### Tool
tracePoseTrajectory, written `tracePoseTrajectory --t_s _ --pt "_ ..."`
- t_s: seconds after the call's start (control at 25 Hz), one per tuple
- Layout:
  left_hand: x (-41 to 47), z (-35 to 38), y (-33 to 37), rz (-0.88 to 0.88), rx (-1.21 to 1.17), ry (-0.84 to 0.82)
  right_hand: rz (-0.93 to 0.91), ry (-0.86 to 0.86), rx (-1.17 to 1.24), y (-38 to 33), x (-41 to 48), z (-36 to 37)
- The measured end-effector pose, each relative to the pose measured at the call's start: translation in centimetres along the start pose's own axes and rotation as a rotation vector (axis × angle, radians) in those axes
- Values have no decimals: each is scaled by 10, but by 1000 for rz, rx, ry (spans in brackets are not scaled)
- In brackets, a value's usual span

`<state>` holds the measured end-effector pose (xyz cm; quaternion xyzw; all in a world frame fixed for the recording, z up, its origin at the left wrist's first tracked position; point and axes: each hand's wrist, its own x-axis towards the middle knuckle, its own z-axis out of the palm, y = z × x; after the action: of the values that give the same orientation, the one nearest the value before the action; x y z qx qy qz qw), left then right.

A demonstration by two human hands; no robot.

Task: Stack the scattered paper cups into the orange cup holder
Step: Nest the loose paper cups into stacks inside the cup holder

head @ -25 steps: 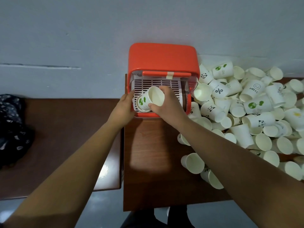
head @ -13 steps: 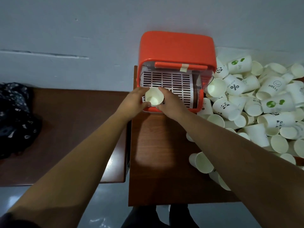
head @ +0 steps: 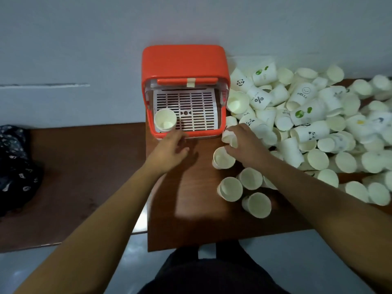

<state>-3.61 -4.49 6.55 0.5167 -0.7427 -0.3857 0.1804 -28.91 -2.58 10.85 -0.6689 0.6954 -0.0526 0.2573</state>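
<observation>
Overhead, in the head view, the orange cup holder (head: 184,60) stands against the wall at the back of the brown worktop (head: 191,219), its front open over a white slotted tray (head: 191,111). An upright cup (head: 165,119) sits in the tray's front-left corner. The left hand (head: 169,149) hovers just before the holder's front edge, fingers loose, holding nothing. The right hand (head: 244,143) curls around a side-lying cup (head: 228,136) at the near-left edge of the heap of paper cups (head: 307,124), which crowds the worktop right of the holder and presses against its side. Several loose cups (head: 230,188) lie beside the right forearm. A dark patterned cloth (head: 14,162) rests on the lower worktop (head: 84,166) at far left.
</observation>
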Motion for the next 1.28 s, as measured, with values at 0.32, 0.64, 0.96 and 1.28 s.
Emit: tracePoseTrajectory --t_s 0.32,0.64,0.96,1.28 --pt "37 97 51 -228 102 -196 -122 -106 -165 82 3 -4" --pt "37 131 63 -287 182 -104 -338 -36 -362 103 19 22" --pt "6 91 64 -372 112 53 -328 -41 -409 90 32 26" --pt "-17 -16 52 -325 45 401 -351 22 -70 23 33 -4"
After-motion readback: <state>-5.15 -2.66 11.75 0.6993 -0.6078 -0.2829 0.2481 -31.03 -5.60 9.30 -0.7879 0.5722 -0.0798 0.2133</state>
